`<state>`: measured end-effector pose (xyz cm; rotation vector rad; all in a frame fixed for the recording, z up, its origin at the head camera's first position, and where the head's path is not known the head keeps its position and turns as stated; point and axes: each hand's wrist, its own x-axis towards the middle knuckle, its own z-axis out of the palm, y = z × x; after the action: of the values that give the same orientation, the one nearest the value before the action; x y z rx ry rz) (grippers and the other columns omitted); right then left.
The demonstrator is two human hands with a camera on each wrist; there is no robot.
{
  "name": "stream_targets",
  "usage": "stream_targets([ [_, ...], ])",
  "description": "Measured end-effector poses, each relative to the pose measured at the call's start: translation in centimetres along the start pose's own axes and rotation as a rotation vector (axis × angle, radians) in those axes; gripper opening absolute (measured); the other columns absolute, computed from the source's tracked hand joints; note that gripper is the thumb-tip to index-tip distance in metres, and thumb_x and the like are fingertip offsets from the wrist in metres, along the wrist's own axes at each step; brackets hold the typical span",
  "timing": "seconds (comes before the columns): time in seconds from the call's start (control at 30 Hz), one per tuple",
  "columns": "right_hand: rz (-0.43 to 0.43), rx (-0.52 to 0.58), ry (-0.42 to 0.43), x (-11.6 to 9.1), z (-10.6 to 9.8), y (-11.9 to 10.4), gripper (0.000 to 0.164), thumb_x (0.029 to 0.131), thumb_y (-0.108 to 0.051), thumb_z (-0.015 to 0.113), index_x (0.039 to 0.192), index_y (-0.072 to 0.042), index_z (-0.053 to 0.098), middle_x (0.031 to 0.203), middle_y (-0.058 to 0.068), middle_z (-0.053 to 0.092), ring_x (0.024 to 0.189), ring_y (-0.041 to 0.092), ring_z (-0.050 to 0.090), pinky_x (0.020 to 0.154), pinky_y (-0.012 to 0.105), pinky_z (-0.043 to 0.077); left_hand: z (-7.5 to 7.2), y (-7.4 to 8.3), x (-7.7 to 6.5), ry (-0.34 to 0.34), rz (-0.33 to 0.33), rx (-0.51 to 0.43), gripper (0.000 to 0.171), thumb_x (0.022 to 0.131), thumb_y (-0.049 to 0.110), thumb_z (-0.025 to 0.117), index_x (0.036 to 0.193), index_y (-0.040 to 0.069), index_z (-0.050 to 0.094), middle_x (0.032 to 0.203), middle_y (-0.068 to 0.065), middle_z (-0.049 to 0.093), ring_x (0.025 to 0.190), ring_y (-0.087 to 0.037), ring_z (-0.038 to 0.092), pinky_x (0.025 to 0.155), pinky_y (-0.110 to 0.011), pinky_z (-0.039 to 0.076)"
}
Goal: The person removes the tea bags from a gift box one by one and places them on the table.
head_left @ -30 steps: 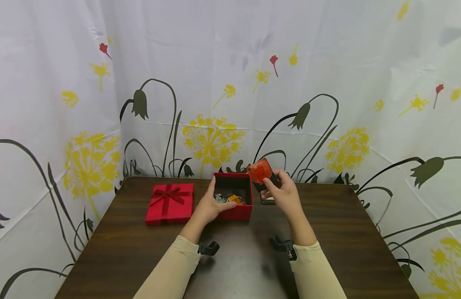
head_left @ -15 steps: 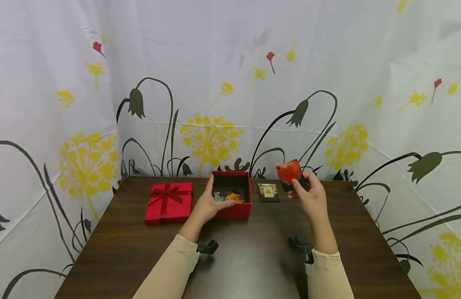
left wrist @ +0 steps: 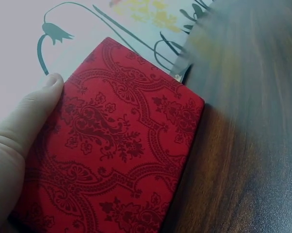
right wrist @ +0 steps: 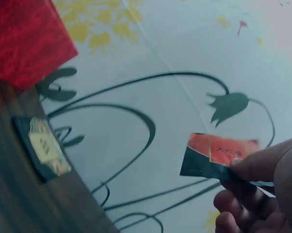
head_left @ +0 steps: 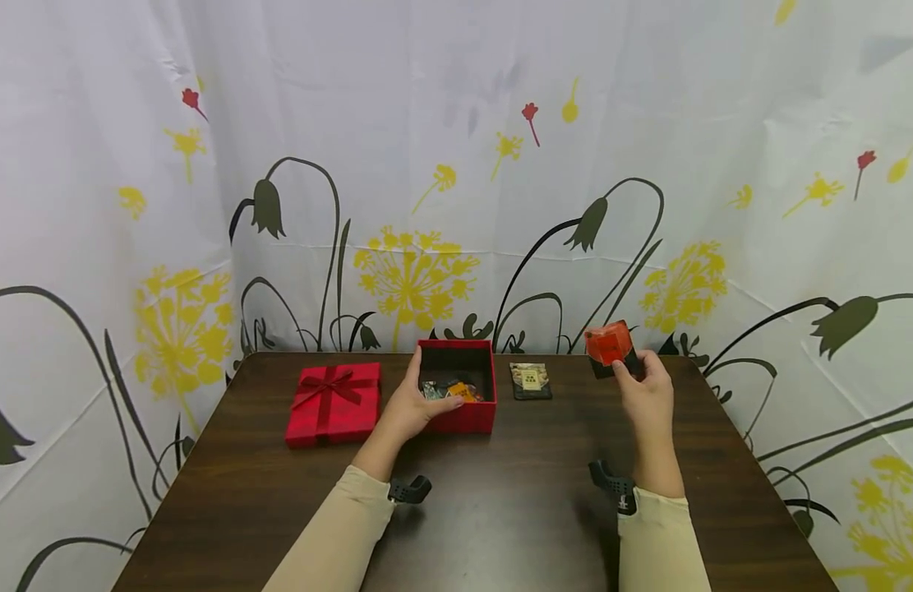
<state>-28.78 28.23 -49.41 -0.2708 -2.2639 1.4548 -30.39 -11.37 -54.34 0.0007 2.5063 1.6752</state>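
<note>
My right hand (head_left: 648, 395) pinches a small red-and-black packet (head_left: 610, 345) between thumb and fingers, held above the table's back right part. In the right wrist view the packet (right wrist: 219, 153) shows a red upper part with dark characters. My left hand (head_left: 408, 411) grips the left side of an open red gift box (head_left: 463, 421), thumb over the near rim. Inside the box lie several small packets, among them an orange one (head_left: 465, 391) and a silvery-green one (head_left: 431, 390). In the left wrist view the box's (left wrist: 117, 131) patterned red side fills the middle, with the thumb along its edge.
A red lid (head_left: 336, 404) with a dark red ribbon bow lies left of the box. To the box's right, a black packet with a pale label (head_left: 530, 381) lies flat on the dark wooden table (head_left: 486, 510). A flower-printed curtain (head_left: 426, 164) hangs behind.
My right hand has carried the red-and-black packet rightward, from beside the box to past the flat black packet, which now shows fully. The left hand keeps its grip on the box.
</note>
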Motion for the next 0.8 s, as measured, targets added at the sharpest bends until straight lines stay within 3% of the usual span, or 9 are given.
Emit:
stream_targets([
  [0.13, 0.052, 0.110, -0.015, 0.4, 0.4, 0.8, 0.046, 0.106, -0.013, 0.071, 0.144, -0.003, 0.047, 0.107, 0.014, 0.067, 0.068, 0.003, 0.067, 0.060, 0.022, 0.056, -0.1, 0.0, 0.1, -0.006, 0.010, 0.001, 0.131, 0.086, 0.043, 0.094, 0.178, 0.032, 0.001, 0.182, -0.017, 0.020, 0.165, -0.047, 0.027, 0.129, -0.072, 0.028],
  [0.2, 0.073, 0.185, -0.022, 0.4, 0.7, 1.1, 0.047, 0.107, -0.010, 0.069, 0.143, -0.007, 0.039, 0.110, 0.014, 0.064, 0.066, 0.009, 0.072, 0.058, 0.028, 0.060, -0.1, 0.0, 0.0, -0.007, 0.012, 0.007, 0.132, 0.086, 0.044, 0.094, 0.178, 0.032, 0.000, 0.182, -0.017, 0.020, 0.165, -0.047, 0.028, 0.129, -0.072, 0.029],
  [0.27, 0.079, 0.208, -0.026, 0.4, 1.1, 1.5, 0.039, 0.107, -0.008, 0.068, 0.134, -0.005, 0.040, 0.108, 0.015, 0.064, 0.062, 0.012, 0.073, 0.057, 0.032, 0.063, -0.1, 0.0, 0.0, -0.009, 0.012, 0.009, 0.132, 0.086, 0.043, 0.094, 0.178, 0.032, 0.000, 0.182, -0.017, 0.020, 0.165, -0.048, 0.027, 0.129, -0.072, 0.029],
  [0.47, 0.086, 0.104, -0.084, 0.3, 2.5, 3.0, 0.015, 0.105, -0.005, 0.070, 0.115, 0.001, 0.061, 0.095, 0.022, 0.072, 0.061, 0.006, 0.071, 0.062, 0.030, 0.066, 0.1, -0.2, 0.1, -0.013, 0.012, -0.004, 0.132, 0.087, 0.043, 0.094, 0.177, 0.035, -0.001, 0.183, -0.016, 0.018, 0.166, -0.047, 0.025, 0.128, -0.072, 0.029],
  [0.8, 0.157, -0.013, -0.178, 0.6, 2.9, 4.9, 0.020, 0.106, -0.007, 0.065, 0.121, 0.006, 0.068, 0.091, 0.018, 0.075, 0.059, 0.004, 0.069, 0.059, 0.019, 0.059, 0.0, -0.3, 0.2, -0.012, 0.021, -0.005, 0.132, 0.086, 0.043, 0.095, 0.177, 0.035, -0.001, 0.183, -0.017, 0.018, 0.166, -0.047, 0.025, 0.129, -0.072, 0.029],
])
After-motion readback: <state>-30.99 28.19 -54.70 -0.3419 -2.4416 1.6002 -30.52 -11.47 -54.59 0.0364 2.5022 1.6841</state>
